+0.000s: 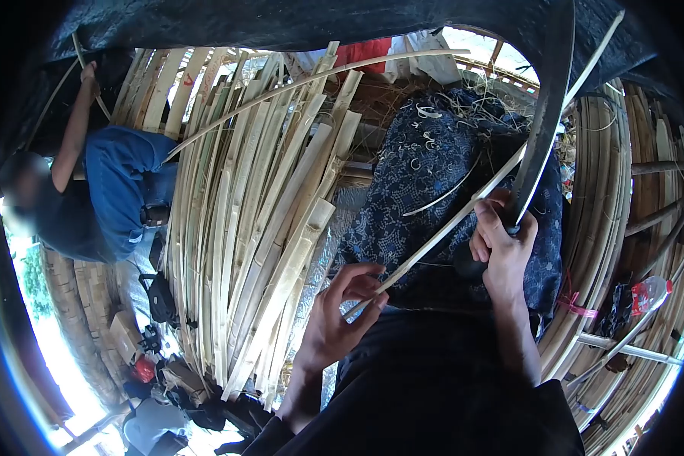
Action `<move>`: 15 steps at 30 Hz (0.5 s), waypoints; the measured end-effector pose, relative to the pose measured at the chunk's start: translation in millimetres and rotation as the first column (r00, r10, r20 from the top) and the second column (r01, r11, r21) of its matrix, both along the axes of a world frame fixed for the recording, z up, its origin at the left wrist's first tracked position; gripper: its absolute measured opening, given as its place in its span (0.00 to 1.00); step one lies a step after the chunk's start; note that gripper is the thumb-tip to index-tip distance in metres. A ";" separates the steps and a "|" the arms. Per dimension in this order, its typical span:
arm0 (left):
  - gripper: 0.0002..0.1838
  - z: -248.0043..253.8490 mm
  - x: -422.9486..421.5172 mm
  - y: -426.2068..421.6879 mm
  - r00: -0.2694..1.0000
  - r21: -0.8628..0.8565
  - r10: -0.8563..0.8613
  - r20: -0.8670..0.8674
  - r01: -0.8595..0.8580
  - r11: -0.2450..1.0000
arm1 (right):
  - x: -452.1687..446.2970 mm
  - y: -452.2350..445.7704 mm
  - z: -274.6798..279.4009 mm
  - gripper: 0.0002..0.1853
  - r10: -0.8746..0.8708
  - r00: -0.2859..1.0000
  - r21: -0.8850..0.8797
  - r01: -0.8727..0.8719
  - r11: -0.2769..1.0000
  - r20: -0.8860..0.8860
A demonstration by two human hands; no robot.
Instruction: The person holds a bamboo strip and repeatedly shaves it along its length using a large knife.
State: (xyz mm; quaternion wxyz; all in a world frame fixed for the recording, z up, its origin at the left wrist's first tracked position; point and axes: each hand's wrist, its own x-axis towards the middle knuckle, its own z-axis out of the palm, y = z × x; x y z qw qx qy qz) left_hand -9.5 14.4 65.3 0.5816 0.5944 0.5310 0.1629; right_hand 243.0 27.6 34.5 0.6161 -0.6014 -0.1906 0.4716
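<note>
Patterned cloth [425, 156], strip [444, 229] through left grip [334, 313]

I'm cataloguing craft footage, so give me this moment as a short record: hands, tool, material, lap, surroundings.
left hand: loosely curled, thumb and fingers about the strip; firmness unclear
right hand: closed on the knife's handle
tool: long-bladed knife, blade pointing away from the person
material: thin pale strip, running from left hand past right hand
lap: dark blue patterned cloth with curled shavings
left side: pile of slats; another person, seated
right side: strip bundle with pink tie
</note>
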 end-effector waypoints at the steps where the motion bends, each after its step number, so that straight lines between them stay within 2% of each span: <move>1: 0.24 -3.4 0.4 0.2 0.999 -0.012 0.025 0.048 -0.025 1.000 | 0.3 -0.3 0.0 0.11 0.001 1.000 0.004 -0.001 1.000 0.004; 3: 0.23 -5.0 2.5 1.0 0.994 -0.028 0.048 0.096 -0.046 0.999 | 1.3 -1.9 -0.2 0.10 -0.001 1.000 0.006 0.001 1.000 0.010; 8: 0.24 -2.1 9.8 9.5 0.999 0.118 -0.034 -0.020 0.036 0.992 | 1.6 -2.9 -3.7 0.11 0.027 1.000 0.015 -0.027 1.000 -0.010; 12: 0.23 1.8 20.5 8.0 0.997 0.127 -0.004 -0.073 0.014 0.992 | 0.2 -3.1 -1.0 0.11 0.025 1.000 0.031 -0.025 0.999 0.001; 15: 0.21 -5.9 20.7 4.6 0.994 0.089 -0.069 -0.086 0.077 0.993 | -1.8 -2.2 1.4 0.12 0.019 0.999 0.049 -0.017 0.999 -0.029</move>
